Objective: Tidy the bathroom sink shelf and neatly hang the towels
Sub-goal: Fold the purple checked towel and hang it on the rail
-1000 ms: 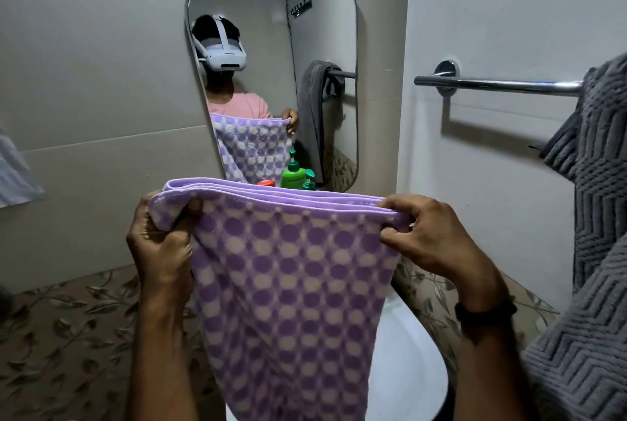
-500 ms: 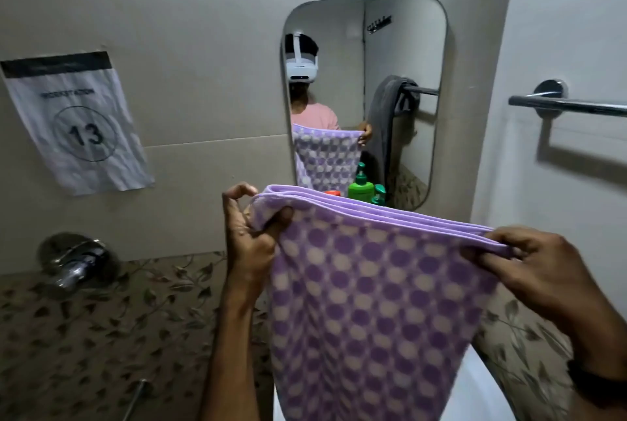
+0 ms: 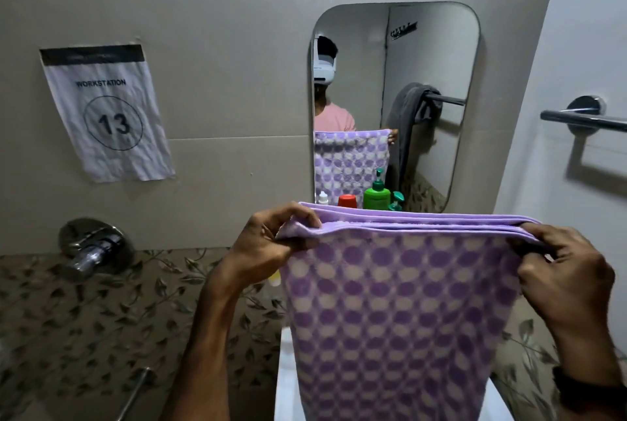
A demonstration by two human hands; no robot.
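Towel: a folded purple-and-white checked towel [image 3: 400, 312] is held up in front of the mirror, its layered top edge stretched level and the rest hanging straight down over the white sink [image 3: 286, 383].
Left hand: the left hand [image 3: 268, 244] is closed on the towel's top left corner, with the fingers curled over the folded edge and the thumb pressed beneath.
Right hand: the right hand [image 3: 563, 271] is closed on the top right corner, the layers being pinched between fingertips and thumb; a dark band is worn at the wrist.
Mirror: a rounded mirror [image 3: 441, 47] is fixed to the wall behind the towel; a grey towel on a bar is seen in its reflection.
Shelf items: a green pump bottle [image 3: 376, 195], a red cap [image 3: 347, 201] and a small white bottle [image 3: 323, 198] show just above the towel's top edge.
Towel bar: a chrome bar [image 3: 576, 118] is mounted on the right wall, well apart from the towel.
Sign: a paper sheet [image 3: 105, 115] marked WORKSTATION 13 is stuck to the left wall.
Tap: a chrome wall tap [image 3: 91, 251] sits below the sign.
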